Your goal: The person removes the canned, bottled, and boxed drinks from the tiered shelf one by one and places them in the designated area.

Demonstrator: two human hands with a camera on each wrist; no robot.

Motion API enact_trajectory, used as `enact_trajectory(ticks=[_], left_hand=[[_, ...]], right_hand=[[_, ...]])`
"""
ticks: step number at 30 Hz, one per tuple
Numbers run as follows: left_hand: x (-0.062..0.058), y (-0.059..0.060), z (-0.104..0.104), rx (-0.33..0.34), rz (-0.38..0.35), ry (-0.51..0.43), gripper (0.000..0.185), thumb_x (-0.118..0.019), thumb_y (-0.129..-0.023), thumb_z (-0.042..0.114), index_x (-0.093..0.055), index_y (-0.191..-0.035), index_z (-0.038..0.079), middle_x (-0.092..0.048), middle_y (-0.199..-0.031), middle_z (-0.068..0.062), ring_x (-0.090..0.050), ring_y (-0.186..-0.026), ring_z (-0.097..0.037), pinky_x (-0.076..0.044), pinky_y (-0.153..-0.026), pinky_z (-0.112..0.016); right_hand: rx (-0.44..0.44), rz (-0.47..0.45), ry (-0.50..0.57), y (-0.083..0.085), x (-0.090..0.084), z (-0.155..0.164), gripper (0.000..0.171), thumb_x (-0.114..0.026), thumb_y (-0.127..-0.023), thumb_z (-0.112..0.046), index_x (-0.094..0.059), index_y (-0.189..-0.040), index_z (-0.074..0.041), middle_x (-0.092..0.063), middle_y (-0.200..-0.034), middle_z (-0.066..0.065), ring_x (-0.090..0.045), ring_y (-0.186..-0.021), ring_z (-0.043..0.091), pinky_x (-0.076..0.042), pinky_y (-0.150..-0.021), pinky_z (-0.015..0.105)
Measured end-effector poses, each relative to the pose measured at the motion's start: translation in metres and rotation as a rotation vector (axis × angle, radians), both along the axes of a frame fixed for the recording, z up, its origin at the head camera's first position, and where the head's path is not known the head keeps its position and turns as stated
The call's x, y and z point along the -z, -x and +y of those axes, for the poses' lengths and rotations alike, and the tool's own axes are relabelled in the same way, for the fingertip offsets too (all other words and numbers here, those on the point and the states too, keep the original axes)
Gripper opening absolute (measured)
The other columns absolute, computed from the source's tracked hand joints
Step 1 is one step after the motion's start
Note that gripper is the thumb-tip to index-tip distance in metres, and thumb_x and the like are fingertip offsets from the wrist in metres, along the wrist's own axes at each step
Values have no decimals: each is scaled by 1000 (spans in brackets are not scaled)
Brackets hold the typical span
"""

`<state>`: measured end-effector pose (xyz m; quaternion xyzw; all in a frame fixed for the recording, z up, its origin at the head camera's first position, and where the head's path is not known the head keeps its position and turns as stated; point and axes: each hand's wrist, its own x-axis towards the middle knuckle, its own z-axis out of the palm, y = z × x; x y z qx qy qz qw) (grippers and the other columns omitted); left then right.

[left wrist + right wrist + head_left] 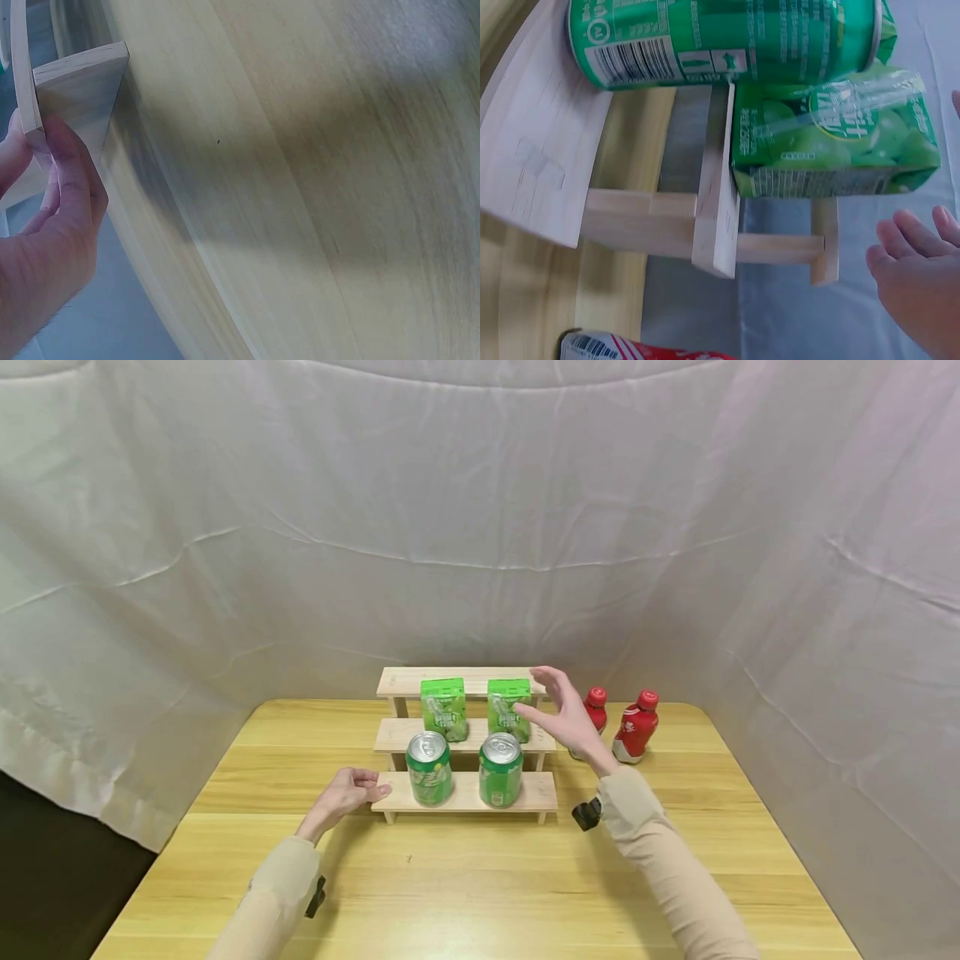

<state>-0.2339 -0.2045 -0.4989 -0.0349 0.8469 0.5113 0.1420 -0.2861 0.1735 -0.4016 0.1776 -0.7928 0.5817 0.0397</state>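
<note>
A three-step wooden display rack (466, 789) stands on the table. My left hand (343, 797) pinches the left end of its lowest board; in the left wrist view the thumb and fingers lie on opposite faces of the board (27, 90). Two green soda cans, left (430, 777) and right (500, 777), sit upright on the bottom step. On the middle step stand two green juice cartons, left (444, 710) and right (502, 720). My right hand (566, 714), fingers spread and nothing held, is beside the right carton, overlapping its edge in the head view.
Two red bottles with red caps stand right of the rack; the nearer-in bottle (597, 714) is partly hidden by my right hand, the outer bottle (636, 727) is in full view. A grey curtain (480, 527) hangs behind the wooden table (480, 877) and along its sides.
</note>
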Motion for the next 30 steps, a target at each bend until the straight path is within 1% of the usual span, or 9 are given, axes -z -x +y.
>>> enact_trajectory(ticks=[3, 7, 9, 12, 15, 17, 20, 22, 30], left_hand=[[0, 0, 0, 0, -5, -1, 57, -71, -93, 17, -48, -132, -18, -59, -120, -29, -60, -108, -32, -55, -97, -42], [-1, 0, 0, 6, -7, -1, 58, -71, -93, 18, -48, -133, -18, -59, -121, -29, -60, -109, -32, -54, -98, -43], [-1, 1, 0, 5, -7, -4, 57, -71, -93, 18, -49, -133, -17, -59, -121, -29, -60, -109, -32, -54, -98, -43], [0, 1, 0, 6, -5, -4, 57, -71, -93, 17, -49, -133, -18, -59, -121, -29, -60, -109, -32, -54, -97, -42], [1, 1, 0, 4, -3, -5, 56, -71, -93, 17, -49, -132, -18, -59, -121, -29, -60, -109, -32, -55, -96, -41], [2, 1, 0, 1, -2, -6, 56, -71, -93, 17, -49, -132, -18, -59, -121, -29, -60, -109, -32, -55, -96, -40], [2, 1, -1, -2, -1, -7, 56, -71, -93, 17, -49, -132, -18, -59, -121, -30, -60, -109, -32, -55, -97, -41], [3, 1, -1, -4, -1, -7, 56, -71, -93, 17, -50, -132, -18, -60, -121, -30, -60, -109, -32, -55, -97, -42], [3, 0, -1, -2, 0, -11, 56, -71, -93, 16, -49, -132, -18, -59, -123, -31, -61, -109, -34, -54, -99, -46]], right_hand=[[-12, -13, -14, 2, -1, -5, 71, -75, -90, -13, -36, -149, -5, -44, -154, 19, -36, -148, 36, -26, -126, 52], [1, -25, -36, 4, -1, -8, 69, -75, -90, -13, -40, -148, -4, -50, -148, 21, -43, -142, 38, -32, -122, 53], [3, -41, -38, 6, -1, -10, 68, -75, -90, -13, -41, -148, -3, -51, -145, 22, -45, -140, 38, -34, -121, 53], [0, -71, -48, 8, -1, -11, 68, -75, -91, -14, -41, -149, -2, -52, -144, 23, -47, -138, 40, -37, -119, 53], [1, -98, -63, 9, 0, -13, 66, -74, -91, -16, -43, -148, -3, -53, -144, 22, -51, -135, 39, -41, -115, 52], [3, -105, -64, 10, 0, -15, 62, -74, -92, -16, -46, -146, -5, -56, -140, 22, -54, -130, 39, -45, -111, 51], [10, -93, -62, 11, 1, -16, 56, -72, -93, -16, -49, -142, -4, -59, -135, 22, -57, -124, 39, -49, -105, 48], [16, -82, -53, 11, 2, -17, 53, -72, -93, -14, -51, -141, -4, -60, -133, 23, -59, -121, 38, -49, -103, 46], [20, -49, -44, 10, 3, -18, 49, -71, -94, -12, -52, -138, -2, -62, -130, 25, -59, -119, 39, -50, -103, 46]])
